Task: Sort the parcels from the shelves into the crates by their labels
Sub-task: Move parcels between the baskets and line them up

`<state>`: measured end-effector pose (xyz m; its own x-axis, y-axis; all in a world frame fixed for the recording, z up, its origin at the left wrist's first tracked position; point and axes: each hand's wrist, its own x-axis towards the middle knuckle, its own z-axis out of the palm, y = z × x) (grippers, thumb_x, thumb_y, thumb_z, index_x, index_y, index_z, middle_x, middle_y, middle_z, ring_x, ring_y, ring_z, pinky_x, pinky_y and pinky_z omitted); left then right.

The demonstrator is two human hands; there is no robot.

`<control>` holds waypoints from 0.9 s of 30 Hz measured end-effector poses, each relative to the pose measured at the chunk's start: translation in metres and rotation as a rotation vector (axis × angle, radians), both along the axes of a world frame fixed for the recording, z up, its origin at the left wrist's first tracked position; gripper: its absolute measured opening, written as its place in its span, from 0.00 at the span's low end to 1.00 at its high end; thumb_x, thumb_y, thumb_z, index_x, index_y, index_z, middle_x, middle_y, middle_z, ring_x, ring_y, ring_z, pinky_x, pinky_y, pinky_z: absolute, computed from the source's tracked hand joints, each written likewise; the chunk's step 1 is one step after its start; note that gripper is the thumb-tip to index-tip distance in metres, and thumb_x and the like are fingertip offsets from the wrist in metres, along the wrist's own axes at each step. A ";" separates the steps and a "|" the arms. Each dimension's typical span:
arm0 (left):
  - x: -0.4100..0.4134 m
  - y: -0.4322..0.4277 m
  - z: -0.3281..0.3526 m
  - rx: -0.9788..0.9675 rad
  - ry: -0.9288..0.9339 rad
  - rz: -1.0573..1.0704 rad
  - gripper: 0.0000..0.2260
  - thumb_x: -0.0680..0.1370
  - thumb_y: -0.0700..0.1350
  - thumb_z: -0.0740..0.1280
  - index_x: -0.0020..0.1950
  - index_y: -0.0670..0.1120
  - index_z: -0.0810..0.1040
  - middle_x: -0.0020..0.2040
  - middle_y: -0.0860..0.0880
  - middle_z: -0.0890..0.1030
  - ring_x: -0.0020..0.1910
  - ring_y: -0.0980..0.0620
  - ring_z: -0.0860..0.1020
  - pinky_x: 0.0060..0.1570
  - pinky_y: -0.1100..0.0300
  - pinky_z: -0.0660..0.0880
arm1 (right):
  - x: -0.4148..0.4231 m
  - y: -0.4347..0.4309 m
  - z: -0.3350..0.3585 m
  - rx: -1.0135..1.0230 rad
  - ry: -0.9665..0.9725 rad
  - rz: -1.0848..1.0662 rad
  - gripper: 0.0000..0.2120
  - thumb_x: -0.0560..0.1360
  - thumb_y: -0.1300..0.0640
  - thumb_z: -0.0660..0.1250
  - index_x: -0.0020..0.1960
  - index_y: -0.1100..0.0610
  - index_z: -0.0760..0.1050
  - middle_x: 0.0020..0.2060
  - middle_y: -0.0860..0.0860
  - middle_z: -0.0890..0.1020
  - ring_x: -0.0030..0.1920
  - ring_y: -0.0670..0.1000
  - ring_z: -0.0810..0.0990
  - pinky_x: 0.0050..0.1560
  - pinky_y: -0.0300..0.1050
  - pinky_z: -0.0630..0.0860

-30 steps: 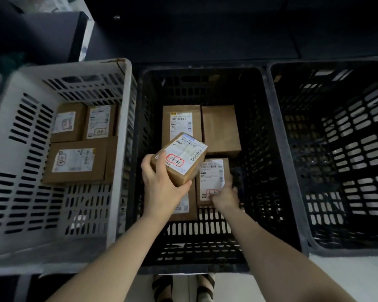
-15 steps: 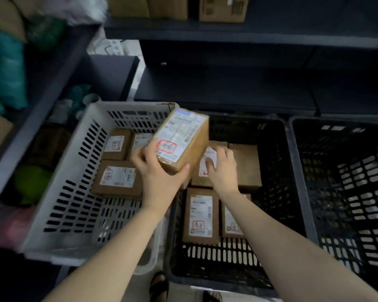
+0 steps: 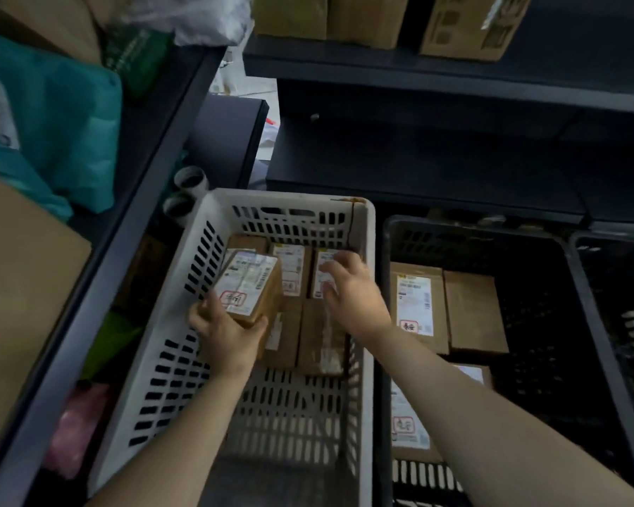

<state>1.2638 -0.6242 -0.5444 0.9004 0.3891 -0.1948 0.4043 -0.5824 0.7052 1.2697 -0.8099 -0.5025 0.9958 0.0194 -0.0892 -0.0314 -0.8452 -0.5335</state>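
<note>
The left hand (image 3: pixel 231 334) has its fingers wrapped round the near end of a small brown carton (image 3: pixel 251 287), holding it tilted over the white crate (image 3: pixel 183 323) above the parcels already lying inside; it looks light and stiff, easy to carry one-handed by its short edges. The right hand (image 3: pixel 348 290) hangs open, fingers spread, gripping nothing, over another parcel (image 3: pixel 323 272) in that crate. The carton's white label bears barcodes and a red-boxed handwritten mark too blurred to read

A brown labelled parcel (image 3: pixel 249 287), tilted, held above other parcels (image 3: pixel 308 316) inside the white crate (image 3: pixel 183 360); more parcels (image 3: pixel 443 309) lie in the neighbouring black crate (image 3: pixel 549 323).
</note>
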 end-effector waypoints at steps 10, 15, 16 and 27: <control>0.076 -0.010 -0.028 -0.127 0.023 -0.027 0.42 0.70 0.41 0.74 0.77 0.46 0.53 0.73 0.42 0.51 0.66 0.42 0.66 0.61 0.55 0.70 | 0.048 0.024 -0.045 -0.074 0.431 -0.017 0.21 0.80 0.55 0.59 0.72 0.57 0.64 0.69 0.59 0.64 0.67 0.65 0.67 0.65 0.55 0.70; 0.091 -0.034 -0.046 -0.191 -0.019 -0.028 0.45 0.68 0.40 0.76 0.77 0.45 0.52 0.72 0.40 0.52 0.68 0.43 0.63 0.61 0.63 0.65 | 0.067 0.031 -0.059 0.076 0.475 -0.175 0.25 0.81 0.52 0.61 0.75 0.56 0.60 0.70 0.59 0.63 0.65 0.60 0.71 0.62 0.43 0.69; 0.091 -0.038 -0.052 -0.200 -0.009 -0.025 0.46 0.68 0.40 0.76 0.77 0.45 0.51 0.72 0.39 0.53 0.68 0.42 0.63 0.63 0.60 0.66 | 0.071 0.032 -0.062 0.104 0.476 -0.205 0.25 0.81 0.52 0.60 0.75 0.56 0.60 0.70 0.59 0.64 0.65 0.59 0.71 0.61 0.43 0.69; 0.088 -0.022 -0.083 -0.036 -0.060 -0.372 0.50 0.66 0.46 0.78 0.77 0.42 0.49 0.73 0.39 0.49 0.71 0.42 0.60 0.65 0.58 0.67 | 0.090 0.043 -0.069 0.581 0.454 -0.448 0.20 0.81 0.50 0.60 0.71 0.54 0.67 0.64 0.53 0.78 0.61 0.54 0.78 0.59 0.47 0.75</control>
